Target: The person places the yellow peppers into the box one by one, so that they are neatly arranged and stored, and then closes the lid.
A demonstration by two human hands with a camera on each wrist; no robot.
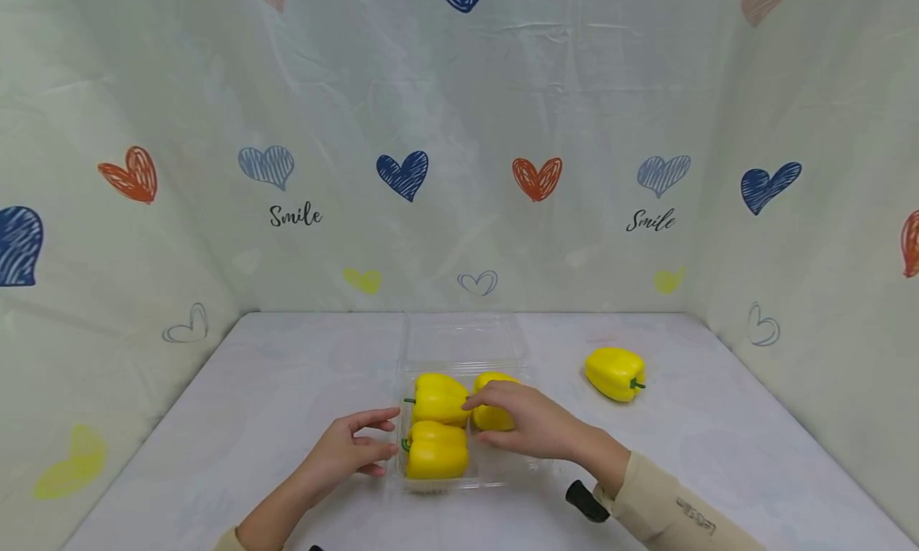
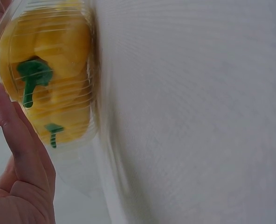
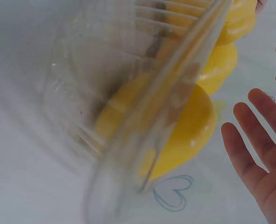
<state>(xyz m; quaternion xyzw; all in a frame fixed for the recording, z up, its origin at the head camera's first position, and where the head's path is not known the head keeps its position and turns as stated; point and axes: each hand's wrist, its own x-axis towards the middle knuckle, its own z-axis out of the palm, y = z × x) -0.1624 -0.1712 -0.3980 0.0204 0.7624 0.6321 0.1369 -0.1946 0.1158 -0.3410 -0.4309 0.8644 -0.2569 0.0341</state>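
Observation:
A clear plastic clamshell box (image 1: 495,478) holds three yellow bell peppers. Two of them, a rear-left pepper (image 1: 439,398) and a front-left pepper (image 1: 436,452), lie one behind the other with green stems to the left. The third pepper (image 1: 495,415) sits in the back right, partly hidden by my right hand (image 1: 530,423). That hand hovers over the box's right half, its fingers (image 3: 254,140) spread and holding nothing. Beside the box's left wall is my left hand (image 1: 352,451), fingers loosely extended, a fingertip right at the rim in the left wrist view.
Another yellow bell pepper (image 1: 615,373) lies on the white table (image 1: 301,367), right of the box. The box's lid (image 1: 463,340) stands open at the back. A curtain (image 1: 474,96) printed with hearts encloses the back and sides. A black piece (image 1: 587,501) sits at my right wrist.

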